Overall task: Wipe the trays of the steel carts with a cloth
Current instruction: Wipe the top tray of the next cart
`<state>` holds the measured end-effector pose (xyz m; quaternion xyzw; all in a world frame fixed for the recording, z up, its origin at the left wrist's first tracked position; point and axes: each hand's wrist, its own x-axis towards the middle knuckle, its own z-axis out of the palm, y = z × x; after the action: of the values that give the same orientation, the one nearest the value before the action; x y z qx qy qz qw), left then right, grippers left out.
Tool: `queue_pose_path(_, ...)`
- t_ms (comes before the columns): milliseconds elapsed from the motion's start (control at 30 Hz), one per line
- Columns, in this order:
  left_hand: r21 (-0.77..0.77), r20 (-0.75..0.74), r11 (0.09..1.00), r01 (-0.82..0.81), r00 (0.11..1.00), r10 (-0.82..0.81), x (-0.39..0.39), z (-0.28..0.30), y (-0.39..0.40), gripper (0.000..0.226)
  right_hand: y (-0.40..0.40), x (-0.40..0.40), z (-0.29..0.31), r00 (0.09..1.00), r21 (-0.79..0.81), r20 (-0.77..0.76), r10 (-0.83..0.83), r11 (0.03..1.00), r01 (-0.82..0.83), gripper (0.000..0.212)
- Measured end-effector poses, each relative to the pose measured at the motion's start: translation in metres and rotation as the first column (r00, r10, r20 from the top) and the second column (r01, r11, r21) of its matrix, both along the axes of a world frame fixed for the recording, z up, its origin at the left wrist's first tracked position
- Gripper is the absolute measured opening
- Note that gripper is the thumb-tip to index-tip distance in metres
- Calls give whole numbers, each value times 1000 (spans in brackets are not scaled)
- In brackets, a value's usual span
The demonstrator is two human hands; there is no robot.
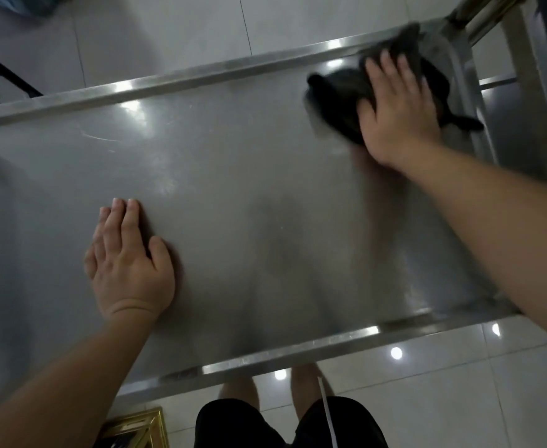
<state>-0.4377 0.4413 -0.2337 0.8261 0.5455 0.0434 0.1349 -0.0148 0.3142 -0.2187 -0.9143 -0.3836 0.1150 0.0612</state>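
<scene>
The steel cart's top tray [233,176] fills most of the head view, a flat shiny sheet with a raised rim. A dark cloth [340,101] lies bunched on the tray's far right corner, blurred at its edges. My right hand [394,114] presses flat on the cloth with fingers spread and straight. My left hand [126,257] rests palm down on the bare tray at the near left, fingers straight and together, holding nothing.
The cart's upright steel frame and handle [478,24] rise at the far right corner. White floor tiles [168,33] surround the cart. A gold-framed object [136,428] sits on the floor by my legs. A dark rail [4,72] shows at far left.
</scene>
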Motion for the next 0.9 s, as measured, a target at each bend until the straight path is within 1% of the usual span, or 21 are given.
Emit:
queue_pose_path(100,5,5,1000,-9,1000,9,-1,-1,1,69,60,23,-2,1000,-23,2,-13,1000,13,69)
queue_pose_path(167,4,9,1000,-11,1000,11,-1,-2,2,68,65,26,-2,1000,-37,-1,3,999,-3,70)
queue_pose_path(233,0,12,1000,-9,1000,9,-2,-2,2,68,45,12,1,998,-41,-21,52,998,-53,70)
queue_pose_path(333,-10,12,1000,-16,1000,17,-1,-1,3,67,-25,-44,4,987,-44,-27,159,986,-160,71)
queue_pose_path(433,-30,14,999,-15,1000,16,0,2,2,67,-130,-129,10,975,-36,-14,220,975,-221,68)
queue_pose_path(533,-37,13,999,-24,1000,25,-1,4,2,69,-220,-212,14,944,-121,-75,322,936,-329,64)
queue_pose_path(600,-38,9,999,-19,1000,19,-1,4,1,70,-241,-240,17,924,-164,-118,365,910,-380,63)
queue_pose_path(667,-33,1,999,-9,1000,9,0,4,1,71,-225,-240,15,918,-160,-122,377,905,-393,63)
queue_pose_path(733,-27,-4,1000,-3,1000,2,0,3,0,72,-184,-224,11,917,-115,-101,385,911,-395,63)
queue_pose_path(800,-19,-7,1000,-4,1000,4,-1,2,0,72,-126,-197,5,926,-44,-46,375,925,-377,65)
queue_pose_path(867,-17,-9,1000,2,1000,-2,-3,0,1,71,-56,-164,1,949,25,-1,315,949,-315,66)
queue_pose_path(900,-15,-10,1000,5,1000,-5,-4,-1,1,70,-20,-145,-1,962,45,-3,274,961,-274,66)
